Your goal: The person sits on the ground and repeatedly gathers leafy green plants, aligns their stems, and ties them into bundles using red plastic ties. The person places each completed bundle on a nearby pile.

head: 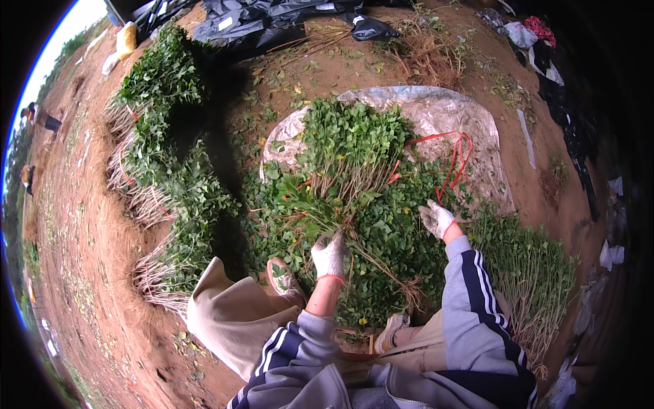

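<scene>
My left hand point(328, 257), in a white knit glove, grips a small bunch of leafy seedlings point(377, 262). Their leaves point away from me, and bare roots trail at the lower right. To the right, my gloved right hand point(437, 220) hovers over the foliage with its fingers apart. A loop of red plastic tape point(454, 176) lies just beyond its fingertips; whether they touch cannot be made out. In front of both hands, an upright-leaved bundle of seedlings point(355, 148) rests on a heap of loose green plants point(396, 230).
A dirty plastic sheet point(460, 112) lies beneath the heap. Tied seedling bundles point(168, 194) line the left, and more seedlings point(531, 276) lie at my right. Black plastic film point(255, 20) and pulled plants point(429, 56) are at the back. Two people point(43, 117) are far left.
</scene>
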Motion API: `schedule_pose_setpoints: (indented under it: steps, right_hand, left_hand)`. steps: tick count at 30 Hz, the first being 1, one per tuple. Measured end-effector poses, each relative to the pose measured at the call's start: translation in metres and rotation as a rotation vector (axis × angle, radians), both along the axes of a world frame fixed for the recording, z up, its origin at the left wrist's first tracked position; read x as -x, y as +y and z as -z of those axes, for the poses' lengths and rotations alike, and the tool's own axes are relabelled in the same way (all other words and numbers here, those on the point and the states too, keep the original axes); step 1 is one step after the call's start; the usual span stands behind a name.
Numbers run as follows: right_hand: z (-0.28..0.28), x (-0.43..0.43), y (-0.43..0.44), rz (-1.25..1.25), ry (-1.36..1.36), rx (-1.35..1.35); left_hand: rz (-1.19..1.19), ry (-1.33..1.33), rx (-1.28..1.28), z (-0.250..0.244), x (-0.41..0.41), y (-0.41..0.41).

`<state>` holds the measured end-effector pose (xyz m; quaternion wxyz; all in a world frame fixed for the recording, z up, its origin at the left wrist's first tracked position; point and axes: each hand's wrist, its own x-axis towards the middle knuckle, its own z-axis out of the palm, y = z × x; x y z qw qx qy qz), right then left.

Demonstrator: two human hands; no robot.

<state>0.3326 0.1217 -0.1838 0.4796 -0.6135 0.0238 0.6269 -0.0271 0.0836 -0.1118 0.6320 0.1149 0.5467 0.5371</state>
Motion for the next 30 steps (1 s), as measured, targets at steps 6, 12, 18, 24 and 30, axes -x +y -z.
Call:
schedule_pose_setpoints:
  steps: [6, 12, 18, 24, 30]
  right_hand:
    - [-0.109, 0.008, -0.001, -0.159, 0.363, -0.265]
    - [-0.176, 0.109, -0.059, -0.924, -0.223, -0.512]
    - [-0.215, 0.189, -0.143, -1.017, -0.208, -0.5]
    - [-0.215, 0.242, -0.197, -0.785, -0.871, -0.647]
    - [-0.236, 0.242, -0.22, -0.716, -0.873, -0.667]
  left_hand:
    - [-0.059, -0.03, -0.035, -0.012, -0.004, 0.0]
    - [0.091, -0.173, -0.067, -0.051, 0.006, -0.008]
    - [0.21, 0.077, -0.316, -0.081, 0.018, -0.02]
    - [0.035, -0.523, -0.27, -0.04, 0.028, -0.012]
    - [-0.026, -0.821, 0.05, 0.0, 0.044, 0.018]
